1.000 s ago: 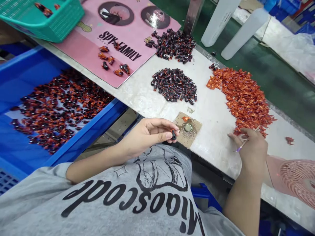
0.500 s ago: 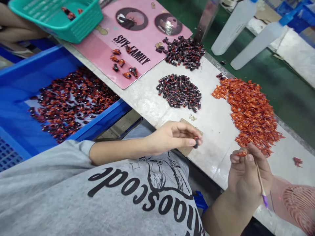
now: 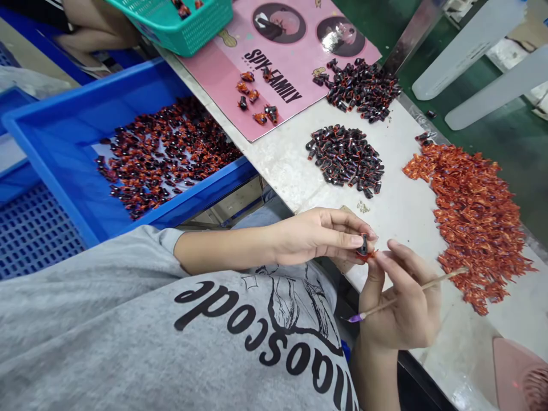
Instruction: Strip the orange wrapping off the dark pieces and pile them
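My left hand (image 3: 325, 235) pinches a small dark cap (image 3: 363, 245) between thumb and fingers, just above the near table edge. My right hand (image 3: 400, 299) meets it fingertip to fingertip, pressing a small orange piece (image 3: 366, 257) up against the cap. A thin wooden stick with a purple tip (image 3: 406, 294) lies across the right hand's fingers. A pile of orange pieces (image 3: 473, 214) spreads on the table to the right. Two heaps of dark caps (image 3: 346, 157) (image 3: 363, 88) lie farther back.
A blue bin (image 3: 51, 154) at the left holds several dark-and-orange assembled parts. A pink printed sheet (image 3: 282, 63) carries a few more. A teal basket (image 3: 180, 25) sits at the top, with another person's arm (image 3: 98, 25) beside it. White cylinders (image 3: 471, 51) stand behind the table.
My right hand picked an orange piece from the pile and brought it left to the cap in my left hand. The view shifted, so everything moved right in frame.
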`<state>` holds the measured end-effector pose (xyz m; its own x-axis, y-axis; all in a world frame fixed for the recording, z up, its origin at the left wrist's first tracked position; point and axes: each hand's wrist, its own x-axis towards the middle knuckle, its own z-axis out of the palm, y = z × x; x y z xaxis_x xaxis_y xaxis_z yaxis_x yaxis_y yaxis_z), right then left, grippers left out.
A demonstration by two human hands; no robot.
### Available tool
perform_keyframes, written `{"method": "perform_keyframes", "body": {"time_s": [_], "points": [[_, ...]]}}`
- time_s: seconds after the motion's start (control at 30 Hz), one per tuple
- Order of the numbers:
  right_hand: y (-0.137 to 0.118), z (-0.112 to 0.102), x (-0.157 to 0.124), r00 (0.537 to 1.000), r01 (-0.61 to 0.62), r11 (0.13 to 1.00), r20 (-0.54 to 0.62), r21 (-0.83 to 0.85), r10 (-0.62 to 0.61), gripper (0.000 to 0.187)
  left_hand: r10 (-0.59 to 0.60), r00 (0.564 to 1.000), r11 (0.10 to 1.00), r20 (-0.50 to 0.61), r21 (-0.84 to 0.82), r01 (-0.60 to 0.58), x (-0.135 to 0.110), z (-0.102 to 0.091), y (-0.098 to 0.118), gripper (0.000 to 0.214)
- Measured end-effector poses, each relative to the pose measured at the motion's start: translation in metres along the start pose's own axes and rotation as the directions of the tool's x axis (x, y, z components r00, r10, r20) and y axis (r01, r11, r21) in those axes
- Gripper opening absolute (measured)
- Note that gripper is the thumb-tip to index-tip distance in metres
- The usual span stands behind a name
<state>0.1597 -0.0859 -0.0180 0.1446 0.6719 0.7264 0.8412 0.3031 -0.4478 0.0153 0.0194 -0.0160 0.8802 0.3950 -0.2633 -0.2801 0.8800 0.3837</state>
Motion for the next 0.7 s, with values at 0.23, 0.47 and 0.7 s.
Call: {"method": "perform_keyframes", "body": {"time_s": [0.23, 0.47, 0.7], "points": [[-0.012, -0.002, 0.014, 0.989, 0.063, 0.996, 0.134, 0.062, -0.071, 0.041, 0.002, 1.0, 0.996, 0.016, -0.089, 0.0, -0.012, 0.0, 0.005, 0.016], [-0.025, 0.017, 0.015, 0.941, -0.199, 0.925, -0.2, 0.323, 0.272, 0.027, 0.218, 0.976, 0.974, 0.001, 0.07, -0.218, -0.019, 0.003, 0.002, 0.022], [-0.029, 0.033, 0.011, 0.972, -0.118, 0.937, -0.153, 0.329, 0.177, 0.026, 0.574, 0.818, 0.736, 0.04, 0.413, -0.537, -0.02, 0.004, -0.003, 0.018]]}}
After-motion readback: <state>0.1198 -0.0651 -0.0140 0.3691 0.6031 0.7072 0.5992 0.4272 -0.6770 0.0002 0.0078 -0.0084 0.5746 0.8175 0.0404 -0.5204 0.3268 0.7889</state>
